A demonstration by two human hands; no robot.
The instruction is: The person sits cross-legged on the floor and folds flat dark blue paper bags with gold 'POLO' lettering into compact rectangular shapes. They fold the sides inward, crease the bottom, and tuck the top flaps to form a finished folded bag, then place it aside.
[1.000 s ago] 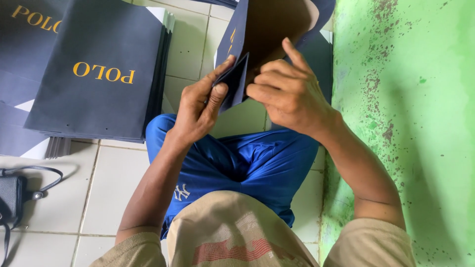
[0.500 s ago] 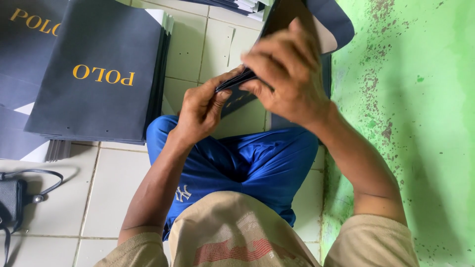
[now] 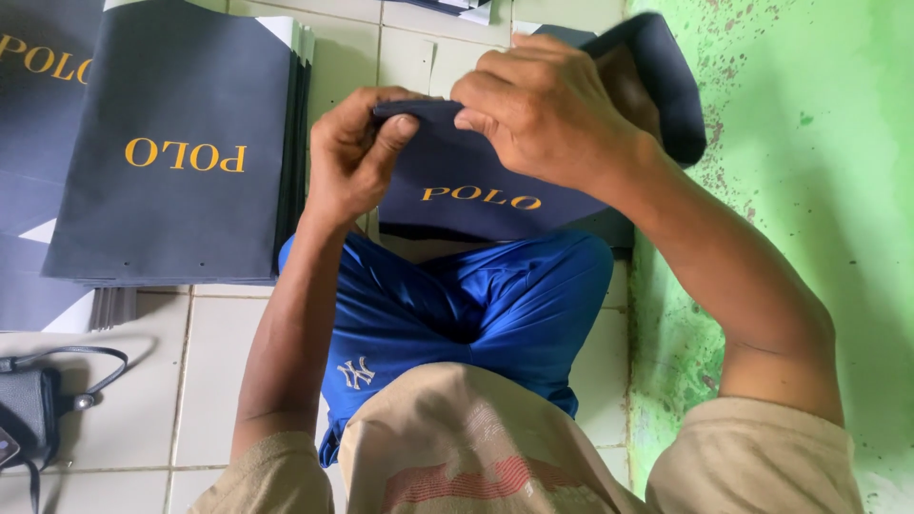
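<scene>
Above the blue shorts (image 3: 495, 305), the left hand (image 3: 347, 162) and right hand (image 3: 543, 109) are both pinching the dark paper bag's (image 3: 476, 190) top edge.

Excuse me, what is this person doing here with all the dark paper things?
A person sits on a tiled floor beside a green wall and works on a dark navy paper bag with gold lettering. The left hand pinches the bag's top edge, and the right hand presses along the same edge. The bag is held above the lap, over blue shorts. A stack of flat, similar bags lies on the floor, on the left-hand side.
</scene>
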